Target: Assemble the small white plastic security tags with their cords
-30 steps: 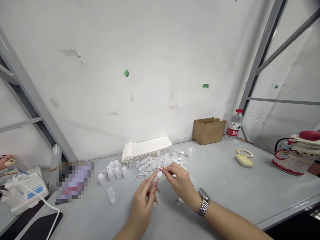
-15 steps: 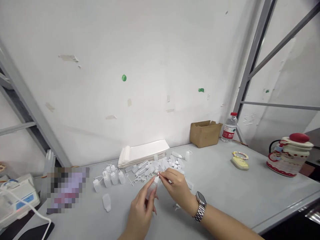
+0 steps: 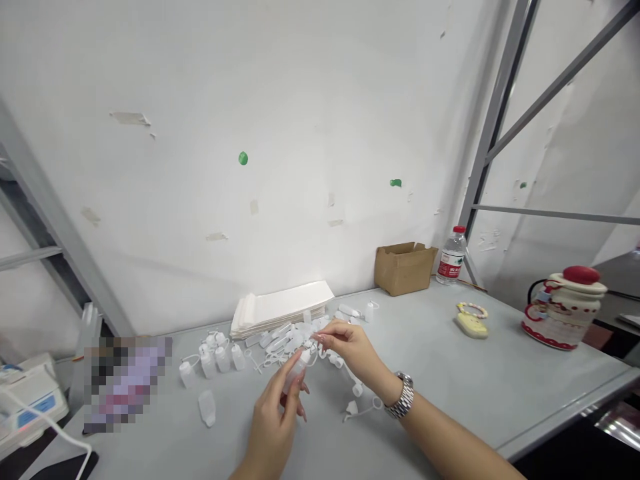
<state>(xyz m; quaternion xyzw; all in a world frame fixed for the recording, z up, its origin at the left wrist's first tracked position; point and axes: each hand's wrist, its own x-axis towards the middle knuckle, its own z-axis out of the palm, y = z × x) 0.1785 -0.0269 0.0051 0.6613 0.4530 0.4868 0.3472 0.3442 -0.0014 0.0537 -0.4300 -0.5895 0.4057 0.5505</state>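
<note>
My left hand (image 3: 274,415) is closed around a small translucent squeeze bottle (image 3: 294,375) with a white top, tilted slightly to the right. A thin white strap (image 3: 315,357) loops out beside the bottle's top. Thumb and forefinger of my right hand (image 3: 350,347) pinch the strap's end just above the nozzle; the fingertips hide its exact shape. Behind the hands lies a pile of loose bottles, white caps and ring straps (image 3: 280,343). To the left, several capped bottles (image 3: 223,359) stand upright, and one uncapped bottle (image 3: 207,408) lies flat.
A stack of white trays or sheets (image 3: 285,307) lies against the wall. Farther right are a cardboard box (image 3: 405,270), a water bottle (image 3: 451,257), a yellow case (image 3: 471,327) and a decorated jug (image 3: 565,310). A loose cap and strap (image 3: 353,408) lie near my right wrist.
My right hand has turned and lifted slightly over the bottle's top, and the strap's loop now shows beside it. The camera view has shifted a little to the right.
</note>
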